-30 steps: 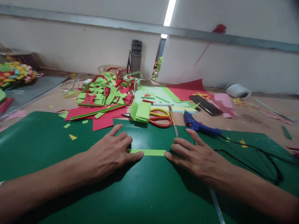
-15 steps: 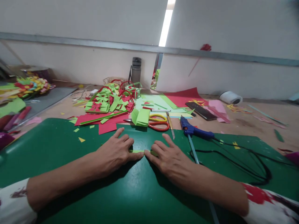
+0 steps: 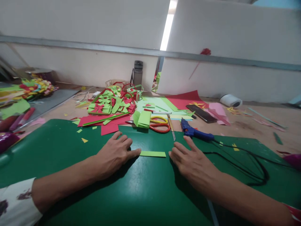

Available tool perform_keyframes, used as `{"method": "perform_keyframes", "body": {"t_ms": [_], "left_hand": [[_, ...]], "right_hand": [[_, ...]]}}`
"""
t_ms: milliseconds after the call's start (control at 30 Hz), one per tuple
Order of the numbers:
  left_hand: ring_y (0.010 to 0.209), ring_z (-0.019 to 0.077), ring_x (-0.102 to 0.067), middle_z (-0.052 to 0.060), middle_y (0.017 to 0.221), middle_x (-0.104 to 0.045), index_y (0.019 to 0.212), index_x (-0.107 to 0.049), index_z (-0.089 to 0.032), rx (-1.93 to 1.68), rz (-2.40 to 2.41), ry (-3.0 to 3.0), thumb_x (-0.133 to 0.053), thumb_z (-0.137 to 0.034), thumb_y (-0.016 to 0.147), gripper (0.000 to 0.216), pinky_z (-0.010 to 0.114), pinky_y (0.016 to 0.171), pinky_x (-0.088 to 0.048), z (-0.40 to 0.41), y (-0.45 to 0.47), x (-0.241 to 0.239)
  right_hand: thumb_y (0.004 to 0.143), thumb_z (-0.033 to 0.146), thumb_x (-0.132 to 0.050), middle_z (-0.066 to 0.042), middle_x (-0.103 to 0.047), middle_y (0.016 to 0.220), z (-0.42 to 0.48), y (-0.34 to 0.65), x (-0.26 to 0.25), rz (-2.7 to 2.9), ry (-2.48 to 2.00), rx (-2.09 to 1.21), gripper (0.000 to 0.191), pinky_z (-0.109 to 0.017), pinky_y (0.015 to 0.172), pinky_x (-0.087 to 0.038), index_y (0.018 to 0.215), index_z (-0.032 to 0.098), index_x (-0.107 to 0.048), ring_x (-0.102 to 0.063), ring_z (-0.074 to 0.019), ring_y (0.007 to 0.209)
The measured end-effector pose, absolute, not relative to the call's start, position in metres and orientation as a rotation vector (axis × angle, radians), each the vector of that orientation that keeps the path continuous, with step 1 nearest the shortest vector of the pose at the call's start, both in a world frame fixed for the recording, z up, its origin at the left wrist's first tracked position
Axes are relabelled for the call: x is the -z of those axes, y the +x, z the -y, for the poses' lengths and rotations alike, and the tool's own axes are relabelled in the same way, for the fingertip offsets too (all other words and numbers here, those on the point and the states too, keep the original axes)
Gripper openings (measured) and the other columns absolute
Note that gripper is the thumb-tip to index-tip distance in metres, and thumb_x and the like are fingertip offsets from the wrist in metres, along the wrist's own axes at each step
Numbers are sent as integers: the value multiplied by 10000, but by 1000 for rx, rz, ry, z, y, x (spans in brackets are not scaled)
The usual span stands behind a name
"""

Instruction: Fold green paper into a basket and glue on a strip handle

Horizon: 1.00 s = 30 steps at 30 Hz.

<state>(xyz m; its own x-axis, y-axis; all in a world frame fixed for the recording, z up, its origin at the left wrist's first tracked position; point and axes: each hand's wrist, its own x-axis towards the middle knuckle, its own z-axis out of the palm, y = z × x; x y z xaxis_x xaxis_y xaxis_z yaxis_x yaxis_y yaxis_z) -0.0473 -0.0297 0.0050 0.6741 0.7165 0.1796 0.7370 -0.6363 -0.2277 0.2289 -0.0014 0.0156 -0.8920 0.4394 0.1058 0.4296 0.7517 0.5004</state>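
Observation:
A narrow light-green paper strip (image 3: 154, 154) lies flat on the green board (image 3: 141, 201). My left hand (image 3: 115, 150) holds its left end, thumb on the paper, and covers that end. Just past the strip's right end is my right hand (image 3: 189, 157), not touching it, with a finger raised, the others partly bent and nothing in it. Beyond the hands lie a folded green paper piece (image 3: 144, 119), scissors (image 3: 162, 127) with orange and yellow handles, and a craft knife (image 3: 171, 127). The blue glue gun (image 3: 196, 132) sits behind my right hand.
At the back left is a pile of green and red paper bows and baskets (image 3: 113, 102), with a dark bottle (image 3: 138, 75) behind. A phone (image 3: 201, 113) lies to the right. The glue gun's black cord (image 3: 237, 168) loops over the board's right side.
My right hand has slid right, off the strip's end, uncovering much of the strip. My left hand has shifted slightly left and stays on the strip's left end.

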Motion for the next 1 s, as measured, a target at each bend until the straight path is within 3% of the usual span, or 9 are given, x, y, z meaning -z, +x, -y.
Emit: {"method": "perform_keyframes", "body": {"t_ms": [167,267,400,700,1000], "left_hand": [[720,200,-514,37,781,-584,1120,-510,-175,125,1329,-2528,-402,-85,862,293,367,765,-326,31,-47,2],[761,198,-539,40,820,-614,1105,-502,-170,165,1375,-2546,-423,-99,860,267,355,768,-330,30,-47,6],[757,190,-542,35,828,-619,1130,-490,-169,275,1348,-2604,-421,-102,863,284,344,740,-337,30,-41,10],[674,183,-474,40,735,-569,967,-547,-149,564,1288,-2558,-308,-156,932,242,316,640,-331,29,-11,19],[641,175,-436,17,694,-541,938,-523,-154,649,1228,-2547,-320,-176,942,205,316,614,-320,28,-12,21]], "right_hand": [[805,102,-531,-39,-622,772,-3,212,-34,-2972,1090,-396,172,-490,938,-205,718,188,-653,-535,-201,829],[860,178,-507,-31,-622,814,-6,193,-37,-3037,1161,-4,196,-444,934,-212,734,185,-657,-537,-172,829],[833,208,-561,-32,-619,846,-9,175,-31,-3075,1199,307,117,-426,916,-222,834,186,-676,-530,-187,899],[754,169,-642,-31,-602,853,-8,168,-21,-3071,1241,445,67,-359,834,-284,820,167,-652,-517,-190,913],[748,162,-654,-29,-577,803,-12,162,-13,-3076,1270,637,59,-347,806,-308,736,162,-596,-495,-190,850]]}}
